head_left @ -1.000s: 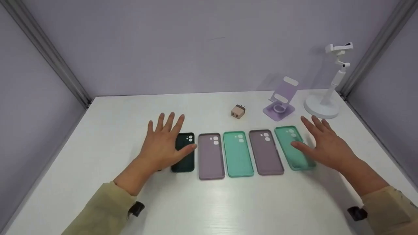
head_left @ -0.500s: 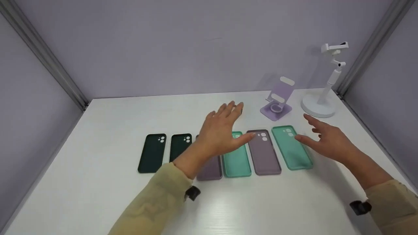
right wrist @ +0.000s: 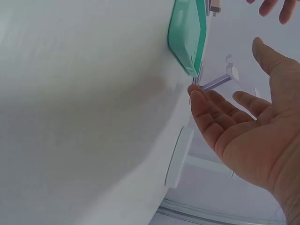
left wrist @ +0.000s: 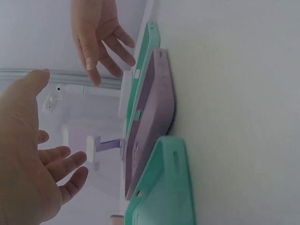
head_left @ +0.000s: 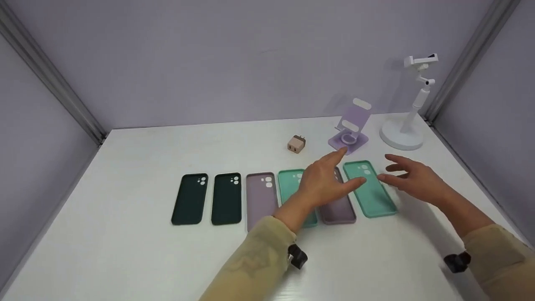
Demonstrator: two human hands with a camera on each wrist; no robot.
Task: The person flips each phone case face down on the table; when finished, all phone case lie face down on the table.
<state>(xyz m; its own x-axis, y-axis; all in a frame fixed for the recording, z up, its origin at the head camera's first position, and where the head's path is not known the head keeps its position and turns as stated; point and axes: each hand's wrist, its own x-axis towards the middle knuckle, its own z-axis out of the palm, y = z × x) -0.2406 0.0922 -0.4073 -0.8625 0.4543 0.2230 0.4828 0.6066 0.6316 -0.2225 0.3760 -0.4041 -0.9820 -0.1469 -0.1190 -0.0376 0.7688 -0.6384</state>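
My left hand (head_left: 322, 180) hovers over the row of phone cases, fingers loosely bent and holding nothing. Under it lie a mint green phone case (head_left: 288, 182) and a mauve phone case (head_left: 339, 212), both partly covered. Just right of the rightmost mint phone case (head_left: 373, 194), my right hand (head_left: 420, 182) is held above the table with loosely bent fingers and nothing in them. In the left wrist view, a gap shows between the left fingers (left wrist: 65, 164) and the cases. Farther left lie another mauve phone case (head_left: 261, 196) and two dark green phone cases (head_left: 226, 200).
Behind the row sits a pink plug charger (head_left: 296, 144). A purple folding phone stand (head_left: 355, 119) stands to its right, and beyond that a white phone stand (head_left: 401, 136) with a jointed arm. Lilac walls (head_left: 234, 67) close off the white table (head_left: 104, 234) at back and sides.
My left hand has swept right, from the dark cases to above the right-hand mauve case. The right hand's fingers have drawn in from a wide spread. The cases stay in their row.
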